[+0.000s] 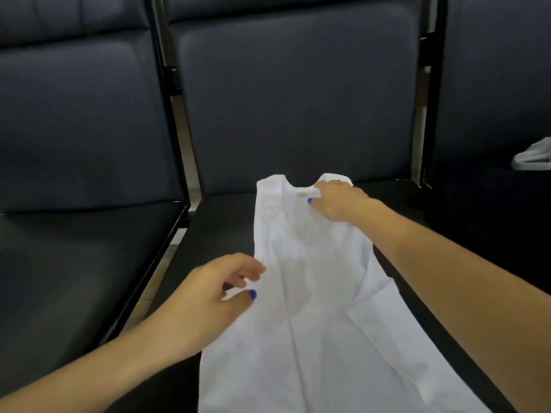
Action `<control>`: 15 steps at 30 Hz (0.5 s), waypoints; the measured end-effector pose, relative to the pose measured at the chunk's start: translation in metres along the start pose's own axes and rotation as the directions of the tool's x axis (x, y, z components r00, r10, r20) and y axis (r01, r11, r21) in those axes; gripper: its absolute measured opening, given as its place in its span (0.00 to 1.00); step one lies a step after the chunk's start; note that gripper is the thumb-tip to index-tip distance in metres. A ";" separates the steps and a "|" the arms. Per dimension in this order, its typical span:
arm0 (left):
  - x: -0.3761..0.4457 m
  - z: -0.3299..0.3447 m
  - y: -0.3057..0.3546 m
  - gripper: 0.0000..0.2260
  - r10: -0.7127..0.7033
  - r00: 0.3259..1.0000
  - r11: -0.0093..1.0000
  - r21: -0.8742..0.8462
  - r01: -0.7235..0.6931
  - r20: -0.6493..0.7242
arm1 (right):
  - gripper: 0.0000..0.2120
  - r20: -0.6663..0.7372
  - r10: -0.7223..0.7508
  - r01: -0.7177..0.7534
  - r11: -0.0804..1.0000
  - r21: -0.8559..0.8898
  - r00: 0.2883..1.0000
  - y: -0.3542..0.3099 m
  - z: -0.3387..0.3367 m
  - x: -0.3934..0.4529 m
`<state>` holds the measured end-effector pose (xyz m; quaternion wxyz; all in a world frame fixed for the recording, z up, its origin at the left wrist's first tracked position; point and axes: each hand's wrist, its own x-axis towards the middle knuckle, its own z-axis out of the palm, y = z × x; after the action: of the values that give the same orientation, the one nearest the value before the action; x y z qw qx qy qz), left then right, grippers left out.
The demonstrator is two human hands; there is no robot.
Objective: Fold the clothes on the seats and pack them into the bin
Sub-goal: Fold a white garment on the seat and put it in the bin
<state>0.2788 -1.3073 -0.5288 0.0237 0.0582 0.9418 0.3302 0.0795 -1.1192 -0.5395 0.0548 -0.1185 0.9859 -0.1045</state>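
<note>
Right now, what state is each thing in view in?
White sleeveless top: spread lengthwise on the middle seat, not yet folded.
Right hand: pinching the top's shoulder strap at the neckline.
Left hand: fingers loosely curled at the top's left edge, grip unclear.
White garment: crumpled on the right seat.

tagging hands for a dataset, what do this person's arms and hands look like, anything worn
Both forearms are bare, with no sleeves, watch or bracelets in view. No gloves or rings show. The nails carry bright blue polish, seen on the left hand at the thumb and on the right hand at a couple of nails. Motion blur softens finer detail.
</note>
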 end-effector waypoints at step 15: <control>-0.106 0.014 0.009 0.22 -0.480 0.797 0.872 0.303 0.386 0.367 | 0.20 0.310 0.046 0.071 0.931 -0.358 0.950 -0.003 -0.005 -0.274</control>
<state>0.3863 -1.3050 -0.5341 0.3002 -0.0862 0.9303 0.1921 0.3440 -1.0538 -0.5117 0.1867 -0.1480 0.9660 0.1002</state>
